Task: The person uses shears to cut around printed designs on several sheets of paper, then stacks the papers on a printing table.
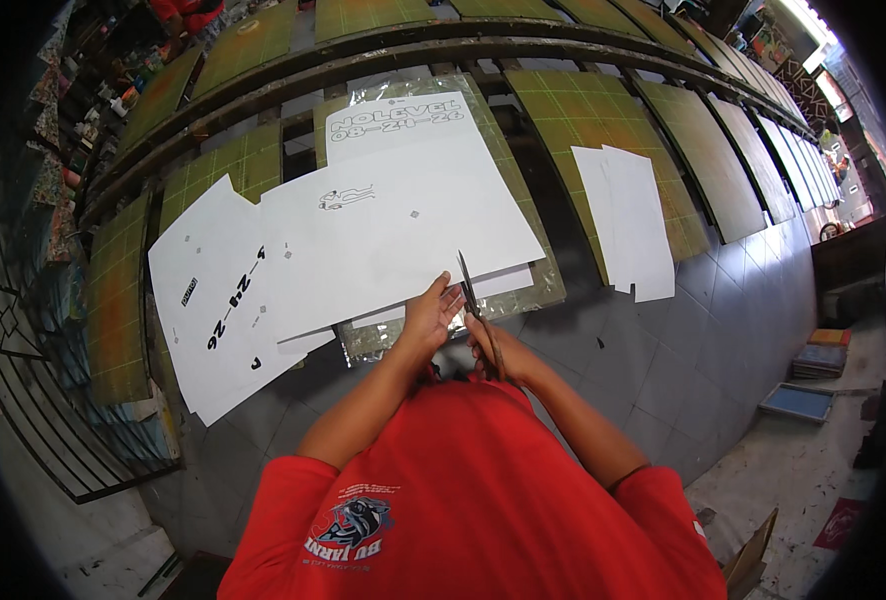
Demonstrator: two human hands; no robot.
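Observation:
My right hand (489, 345) is closed on a pair of dark scissors (470, 290), whose long blades point away from me over the near edge of a large white paper sheet (433, 240). At that same edge, my left hand (433, 312) grips the paper, thumb near the top face and the other fingers lower. The sheet carries a small line drawing and little marks. Under its far part lies another white sheet (403, 150) with outlined lettering. A third printed sheet (228, 300), with bold black characters, is on the left, partly overlapped by the large one.
Beneath the sheets is a plastic-covered board (553, 285). Green-and-orange slanted boards (563, 110) stand in rows on dark rails. Cut white paper pieces (628, 220) rest on a board at right. A black metal rack (73, 440) is at left; framed panels (803, 402) lie lower right.

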